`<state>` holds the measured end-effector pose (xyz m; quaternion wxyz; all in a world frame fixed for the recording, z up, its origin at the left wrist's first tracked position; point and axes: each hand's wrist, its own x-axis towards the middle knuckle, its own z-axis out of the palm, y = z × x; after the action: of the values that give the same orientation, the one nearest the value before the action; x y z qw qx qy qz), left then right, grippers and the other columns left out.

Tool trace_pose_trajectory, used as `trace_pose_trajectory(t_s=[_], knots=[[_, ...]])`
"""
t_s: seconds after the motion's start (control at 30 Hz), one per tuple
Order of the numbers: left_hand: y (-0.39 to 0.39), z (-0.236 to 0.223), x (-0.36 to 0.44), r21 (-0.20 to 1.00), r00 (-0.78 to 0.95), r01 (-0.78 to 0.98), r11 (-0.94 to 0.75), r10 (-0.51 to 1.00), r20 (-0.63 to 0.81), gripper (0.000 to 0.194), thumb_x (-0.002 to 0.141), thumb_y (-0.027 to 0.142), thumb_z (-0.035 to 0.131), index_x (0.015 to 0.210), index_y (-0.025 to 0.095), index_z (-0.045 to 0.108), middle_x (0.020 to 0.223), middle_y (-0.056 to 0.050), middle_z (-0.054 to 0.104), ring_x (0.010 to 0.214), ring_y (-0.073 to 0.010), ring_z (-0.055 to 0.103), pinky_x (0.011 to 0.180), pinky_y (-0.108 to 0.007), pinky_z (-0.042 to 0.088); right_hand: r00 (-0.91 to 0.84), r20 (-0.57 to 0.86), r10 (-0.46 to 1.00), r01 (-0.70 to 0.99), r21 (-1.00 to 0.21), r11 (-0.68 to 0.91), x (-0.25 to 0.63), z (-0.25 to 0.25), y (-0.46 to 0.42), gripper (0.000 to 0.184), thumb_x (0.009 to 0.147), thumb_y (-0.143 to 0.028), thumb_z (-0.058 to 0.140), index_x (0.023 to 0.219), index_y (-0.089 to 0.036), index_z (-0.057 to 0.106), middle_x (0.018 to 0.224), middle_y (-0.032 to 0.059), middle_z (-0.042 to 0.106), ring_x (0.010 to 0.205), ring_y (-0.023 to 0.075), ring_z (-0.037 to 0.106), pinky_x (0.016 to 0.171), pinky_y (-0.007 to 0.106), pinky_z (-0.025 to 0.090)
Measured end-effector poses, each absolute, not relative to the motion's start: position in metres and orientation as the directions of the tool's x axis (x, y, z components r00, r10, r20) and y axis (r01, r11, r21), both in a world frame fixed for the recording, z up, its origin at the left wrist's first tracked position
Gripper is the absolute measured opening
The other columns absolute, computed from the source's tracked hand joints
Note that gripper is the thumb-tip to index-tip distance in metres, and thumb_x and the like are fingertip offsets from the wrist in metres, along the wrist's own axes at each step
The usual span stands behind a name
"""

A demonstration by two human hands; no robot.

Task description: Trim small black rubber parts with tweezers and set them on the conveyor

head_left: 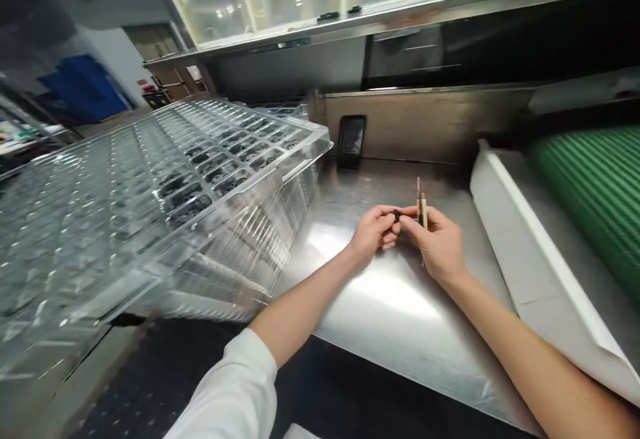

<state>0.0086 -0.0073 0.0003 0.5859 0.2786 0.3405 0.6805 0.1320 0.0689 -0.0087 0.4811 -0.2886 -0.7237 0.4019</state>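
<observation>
Fingers of the left hand are pinched tight on a small black bit — the right hand nips it too and holds a thin stick. That bit is over the metal table, out of the clear tray — where some pockets already have dark bits.

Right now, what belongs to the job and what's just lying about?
In use:
small black piece, between left hand and right hand
slim tool in the right hand
probably the clear tray of dark parts

Apparently idle:
black tray at the back
dark bits on the ledge
</observation>
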Motion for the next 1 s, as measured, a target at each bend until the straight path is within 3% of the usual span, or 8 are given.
trace_pose_trajectory(t_s=[0.13, 0.33, 0.5, 0.7, 1.0], knots=[[-0.011, 0.008, 0.008, 0.788, -0.165, -0.610, -0.083, 0.986, -0.023, 0.026, 0.092, 0.030, 0.072, 0.110, 0.017, 0.060, 0.071, 0.004, 0.052, 0.047, -0.0056, 0.034, 0.044, -0.018, 0.024, -0.323, 0.456, 0.830, 0.015, -0.874, 0.486, 0.134, -0.008, 0.066, 0.033, 0.088, -0.051, 0.072, 0.098, -0.020, 0.074, 0.093, 0.0069, 0.071, 0.074, 0.0203, 0.062, 0.064, 0.030, 0.047], [-0.012, 0.019, 0.001, 0.766, -0.274, -0.624, -0.153, 0.961, -0.032, 0.026, 0.094, 0.031, 0.072, 0.114, 0.017, 0.063, 0.073, 0.003, 0.050, 0.050, -0.0056, 0.035, 0.046, -0.017, 0.024, -0.344, 0.594, 0.728, 0.189, -0.715, 0.673, 0.142, -0.003, 0.066, 0.048, 0.103, -0.061, 0.054, 0.081, -0.021, 0.070, 0.082, 0.0056, 0.066, 0.072, 0.0208, 0.058, 0.066, 0.032, 0.040], [-0.012, 0.021, -0.001, 0.772, -0.312, -0.608, -0.188, 0.950, -0.013, 0.028, 0.093, 0.032, 0.074, 0.114, 0.018, 0.063, 0.074, 0.003, 0.049, 0.052, -0.0063, 0.036, 0.047, -0.018, 0.026, -0.342, 0.632, 0.695, 0.258, -0.648, 0.717, 0.141, -0.002, 0.066, 0.054, 0.105, -0.064, 0.053, 0.077, -0.021, 0.066, 0.076, 0.0036, 0.063, 0.069, 0.0191, 0.056, 0.066, 0.033, 0.038], [-0.013, 0.019, 0.001, 0.758, -0.295, -0.613, -0.223, 0.955, 0.042, 0.031, 0.091, 0.030, 0.075, 0.117, 0.018, 0.062, 0.076, 0.002, 0.051, 0.053, -0.0068, 0.038, 0.048, -0.019, 0.029, -0.369, 0.607, 0.704, 0.332, -0.621, 0.710, 0.141, -0.009, 0.066, 0.059, 0.105, -0.071, 0.052, 0.076, -0.022, 0.068, 0.075, 0.0028, 0.062, 0.066, 0.0177, 0.055, 0.063, 0.033, 0.036], [-0.013, 0.022, 0.002, 0.776, -0.312, -0.596, -0.206, 0.950, 0.012, 0.031, 0.090, 0.032, 0.077, 0.114, 0.018, 0.064, 0.076, 0.003, 0.049, 0.055, -0.0067, 0.036, 0.049, -0.019, 0.030, -0.345, 0.606, 0.717, 0.352, -0.625, 0.697, 0.142, -0.007, 0.065, 0.062, 0.103, -0.074, 0.052, 0.074, -0.022, 0.067, 0.074, 0.0025, 0.062, 0.067, 0.0175, 0.056, 0.063, 0.032, 0.036]])
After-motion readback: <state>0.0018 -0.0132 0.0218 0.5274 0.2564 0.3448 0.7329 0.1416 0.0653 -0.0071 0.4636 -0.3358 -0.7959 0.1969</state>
